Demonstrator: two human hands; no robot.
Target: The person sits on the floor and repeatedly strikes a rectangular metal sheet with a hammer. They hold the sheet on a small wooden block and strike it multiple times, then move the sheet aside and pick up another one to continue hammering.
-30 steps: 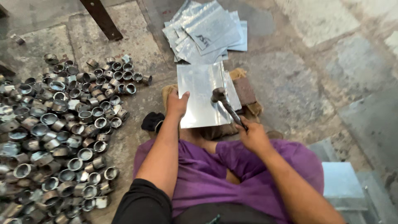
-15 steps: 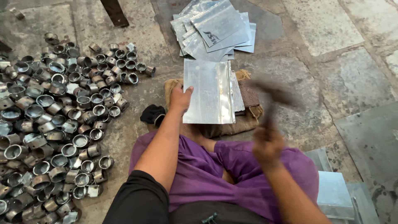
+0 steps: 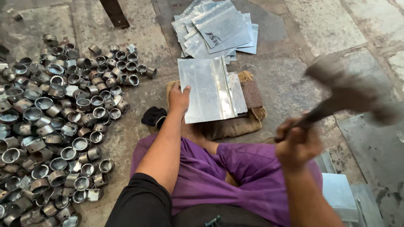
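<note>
Raised since a second ago, the hammer (image 3: 345, 90) is swinging in the clenched right hand (image 3: 296, 145), up-right of the metal sheet (image 3: 206, 90); left hand (image 3: 179, 98) is pressing its near edge, lengthwise ahead.

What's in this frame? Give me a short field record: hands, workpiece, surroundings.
left hand: pressed flat on the metal sheet, at its left edge
right hand: raised, gripping a hammer, motion-blurred
metal sheet: lies on a burlap pad, crease along its length
sheet stack: on the floor beyond the pad
metal rings: large pile to the left on the stone floor

Metal rings (image 3: 63, 122) heaped beside stacked sheets (image 3: 216, 29).
</note>
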